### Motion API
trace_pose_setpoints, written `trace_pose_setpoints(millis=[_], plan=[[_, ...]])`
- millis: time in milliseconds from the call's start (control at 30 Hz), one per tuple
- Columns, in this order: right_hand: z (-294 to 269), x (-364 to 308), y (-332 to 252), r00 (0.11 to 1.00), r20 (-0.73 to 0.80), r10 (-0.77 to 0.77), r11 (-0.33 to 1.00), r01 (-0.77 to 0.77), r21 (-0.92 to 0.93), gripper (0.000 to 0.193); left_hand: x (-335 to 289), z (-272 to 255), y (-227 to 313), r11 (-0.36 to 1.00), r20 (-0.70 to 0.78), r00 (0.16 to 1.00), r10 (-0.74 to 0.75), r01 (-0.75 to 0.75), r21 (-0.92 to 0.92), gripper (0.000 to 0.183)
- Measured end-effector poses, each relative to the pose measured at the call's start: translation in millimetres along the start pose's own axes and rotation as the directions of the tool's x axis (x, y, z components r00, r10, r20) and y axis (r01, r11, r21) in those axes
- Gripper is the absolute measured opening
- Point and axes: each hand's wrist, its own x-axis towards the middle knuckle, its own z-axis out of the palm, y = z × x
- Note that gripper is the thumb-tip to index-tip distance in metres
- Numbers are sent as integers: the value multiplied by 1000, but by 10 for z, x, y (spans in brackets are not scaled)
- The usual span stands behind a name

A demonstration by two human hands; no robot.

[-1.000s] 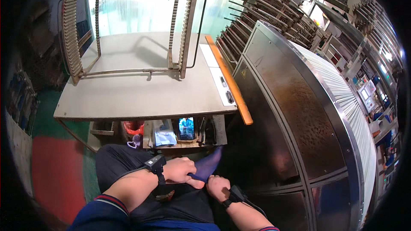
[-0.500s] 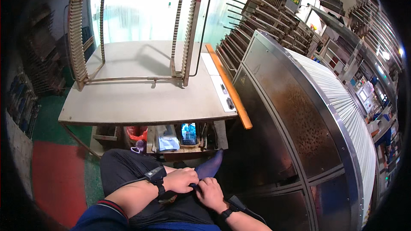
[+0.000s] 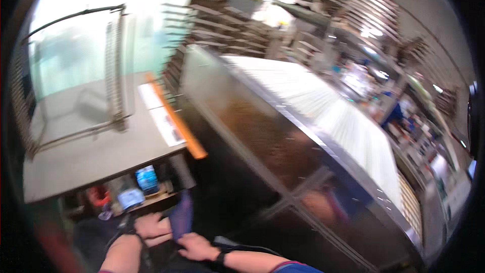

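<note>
A sheer dark blue sock (image 3: 181,217) covers my raised foot, which points up in front of the table's low shelf. My right hand (image 3: 198,247) is at the near edge of the sock, with its fingers closed on the fabric. Just left of the sock, my left hand (image 3: 151,226) lies by bare skin at the ankle; blur hides how its fingers are set. Dark trousers cover my legs, and each wrist wears a black strap with a device.
A grey table (image 3: 91,162) bears a metal slotted rack (image 3: 119,71) and an orange bar (image 3: 177,119). Beneath it, a shelf holds a lit phone (image 3: 147,179) and a red bag (image 3: 99,195). A large metal machine (image 3: 268,146) with a white ribbed top stands on the right.
The view has swung to the right and blurred, so the table sits farther left. My hands, close together before at the sock's top, are now slightly apart.
</note>
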Motion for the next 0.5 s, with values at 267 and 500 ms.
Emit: trace_pose_setpoints(millis=[267,500], plan=[[217,-22,244,992,-123,37,998,-43,-51,43,153,-37,393,916,390,852,-350,225,331,96],[429,268,-13,955,276,105,981,-144,127,42,-144,64,105,881,359,821,-443,325,344,95]])
